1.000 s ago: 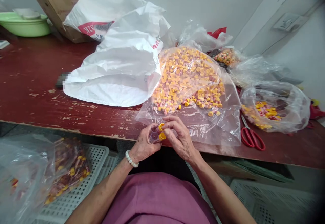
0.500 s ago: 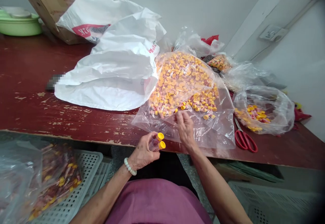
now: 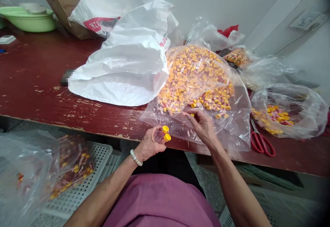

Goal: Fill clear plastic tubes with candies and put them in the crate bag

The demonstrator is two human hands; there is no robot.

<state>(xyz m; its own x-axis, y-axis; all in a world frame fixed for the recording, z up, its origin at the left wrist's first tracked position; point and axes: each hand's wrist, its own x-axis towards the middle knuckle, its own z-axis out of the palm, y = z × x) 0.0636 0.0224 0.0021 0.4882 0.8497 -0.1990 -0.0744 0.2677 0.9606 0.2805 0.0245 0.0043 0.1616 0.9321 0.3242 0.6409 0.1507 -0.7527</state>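
My left hand, with a beaded bracelet at its wrist, is wrapped round small clear tubes, two of which show yellow caps. It is just past the table's front edge. To its right, over the front of a clear plastic bag, my right hand pinches a small yellow-capped piece. Many yellow-capped pieces with red and white wrapping fill the bag. Beside the bag, on the left, lies a big white sack with its mouth facing the front.
Red-handled scissors lie right of the clear bag, near another open bag of capped pieces. A green basin and a cardboard box stand at the back left. Below the table is a white crate with bagged pieces.
My right hand has moved right and turned, and a yellow-capped piece now shows between its fingers. My left hand still grips the tubes. The whole view has shifted a little.
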